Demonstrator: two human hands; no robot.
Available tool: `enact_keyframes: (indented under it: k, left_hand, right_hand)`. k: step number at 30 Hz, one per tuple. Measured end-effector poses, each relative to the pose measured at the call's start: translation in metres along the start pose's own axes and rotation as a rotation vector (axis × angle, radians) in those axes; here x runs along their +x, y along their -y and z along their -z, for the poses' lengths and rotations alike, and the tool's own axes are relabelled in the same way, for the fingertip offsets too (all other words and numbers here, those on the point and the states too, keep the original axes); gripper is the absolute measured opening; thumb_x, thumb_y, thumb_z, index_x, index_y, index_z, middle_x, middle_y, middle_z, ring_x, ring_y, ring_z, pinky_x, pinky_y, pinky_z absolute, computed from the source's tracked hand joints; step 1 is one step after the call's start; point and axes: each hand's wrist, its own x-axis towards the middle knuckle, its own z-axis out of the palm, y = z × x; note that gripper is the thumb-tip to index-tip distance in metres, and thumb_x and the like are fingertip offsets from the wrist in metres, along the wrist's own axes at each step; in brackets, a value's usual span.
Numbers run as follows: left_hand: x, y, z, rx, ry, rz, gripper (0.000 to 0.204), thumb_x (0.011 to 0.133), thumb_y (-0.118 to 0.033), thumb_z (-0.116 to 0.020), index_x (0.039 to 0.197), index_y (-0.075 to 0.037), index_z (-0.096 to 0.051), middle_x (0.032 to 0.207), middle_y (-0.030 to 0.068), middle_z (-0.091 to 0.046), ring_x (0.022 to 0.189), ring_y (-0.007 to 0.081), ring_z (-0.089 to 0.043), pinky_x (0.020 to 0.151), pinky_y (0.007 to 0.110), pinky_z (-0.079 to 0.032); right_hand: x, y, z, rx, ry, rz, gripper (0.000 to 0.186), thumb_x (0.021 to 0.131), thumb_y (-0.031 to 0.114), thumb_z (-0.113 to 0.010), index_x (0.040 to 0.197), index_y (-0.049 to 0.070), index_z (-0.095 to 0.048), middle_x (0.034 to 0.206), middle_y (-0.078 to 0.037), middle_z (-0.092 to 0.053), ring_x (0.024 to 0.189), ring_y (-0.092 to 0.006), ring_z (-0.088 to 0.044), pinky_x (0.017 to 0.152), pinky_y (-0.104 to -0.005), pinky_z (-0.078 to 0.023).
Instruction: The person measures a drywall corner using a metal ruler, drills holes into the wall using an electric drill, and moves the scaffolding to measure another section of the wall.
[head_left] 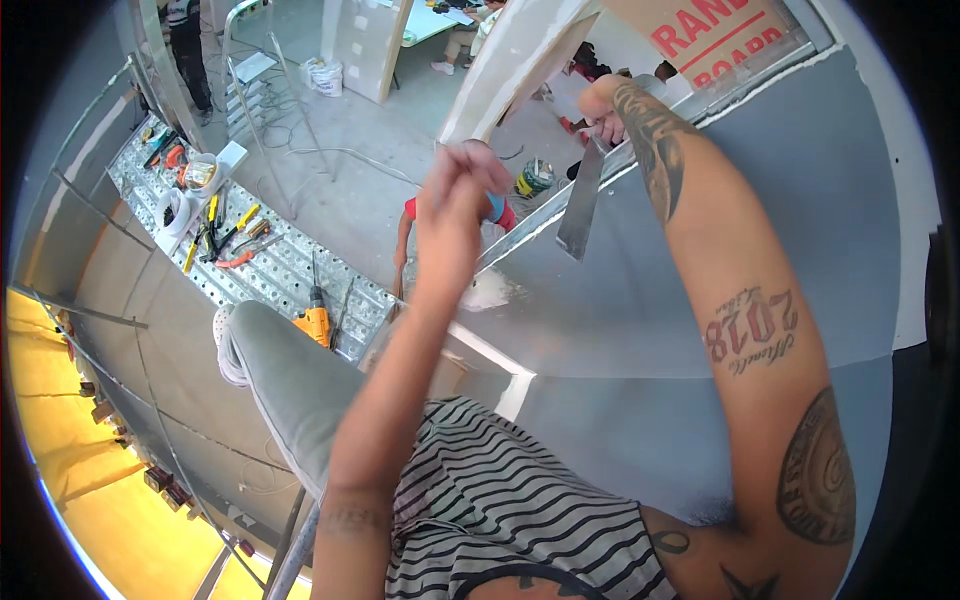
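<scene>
My right hand [607,114] is closed on a long, flat metal blade [580,210], held at the top edge [632,162] of a grey wall [800,170]. The blade hangs down and to the left, over the wall's face. My left hand [460,180] is raised near the middle of the view, left of the blade and over the lower floor; its fingers are smeared by motion and I cannot tell what, if anything, is in them.
A perforated metal platform [270,280] holds a yellow drill [315,322], tools and white containers [200,174], beside scaffold rails [150,400] and my bent knee. Below are a ladder [250,100], cables, a bucket [535,178] and several co-workers, one [405,220] just past my left hand.
</scene>
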Motion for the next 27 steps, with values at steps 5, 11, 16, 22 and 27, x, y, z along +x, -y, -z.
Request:
enact_keyframes:
  k: [5, 11, 16, 22, 27]
  left_hand:
    - [0.117, 0.159, -0.018, -0.111, 0.191, 0.573, 0.043, 0.084, -0.015, -0.048, 0.126, -0.009, -0.055, 0.110, 0.0069, -0.065, 0.098, 0.0166, -0.059, 0.081, 0.038, -0.045]
    - [0.177, 0.237, -0.081, -0.376, 0.475, 0.927, 0.032, 0.086, -0.019, -0.042, 0.106, -0.006, -0.063, 0.105, 0.0093, -0.067, 0.097, 0.0226, -0.061, 0.091, 0.037, -0.044]
    - [0.184, 0.247, -0.119, -0.467, 0.409, 0.856, 0.024, 0.086, -0.021, -0.043, 0.090, -0.009, -0.064, 0.084, 0.0042, -0.067, 0.076, 0.0180, -0.063, 0.075, 0.031, -0.050]
    - [0.186, 0.242, -0.091, -0.587, 0.540, 0.906, 0.029, 0.091, -0.029, -0.045, 0.108, -0.012, -0.061, 0.101, 0.0018, -0.066, 0.089, 0.0150, -0.061, 0.077, 0.030, -0.048]
    - [0.158, 0.210, -0.130, -0.406, 0.495, 0.731, 0.038, 0.093, -0.034, -0.045, 0.119, -0.011, -0.058, 0.103, 0.0020, -0.065, 0.090, 0.0144, -0.060, 0.081, 0.030, -0.047]
  right_hand:
    - [0.052, -0.032, 0.001, 0.052, 0.049, 0.008, 0.032, 0.086, 0.024, -0.040, 0.100, -0.001, -0.054, 0.100, -0.020, -0.061, 0.087, -0.0339, -0.061, 0.075, -0.0501, -0.046]
    - [-0.010, -0.008, -0.020, -0.287, -0.271, 0.140, 0.035, 0.080, 0.021, -0.055, 0.106, 0.004, -0.070, 0.106, -0.016, -0.069, 0.099, -0.0304, -0.066, 0.086, -0.0425, -0.052]
    - [-0.053, -0.001, 0.001, -0.504, -0.214, 0.090, 0.029, 0.077, 0.018, -0.061, 0.101, 0.008, -0.073, 0.109, -0.015, -0.068, 0.100, -0.0312, -0.066, 0.086, -0.0432, -0.052]
    - [-0.018, 0.000, -0.003, -0.652, -0.249, 0.266, 0.027, 0.080, 0.021, -0.061, 0.101, 0.010, -0.073, 0.110, -0.012, -0.068, 0.103, -0.0298, -0.064, 0.085, -0.0462, -0.052]
    - [-0.036, -0.013, -0.006, -0.613, -0.588, 0.291, 0.023, 0.072, 0.012, -0.060, 0.090, 0.006, -0.073, 0.098, -0.014, -0.070, 0.088, -0.0321, -0.068, 0.074, -0.0432, -0.054]
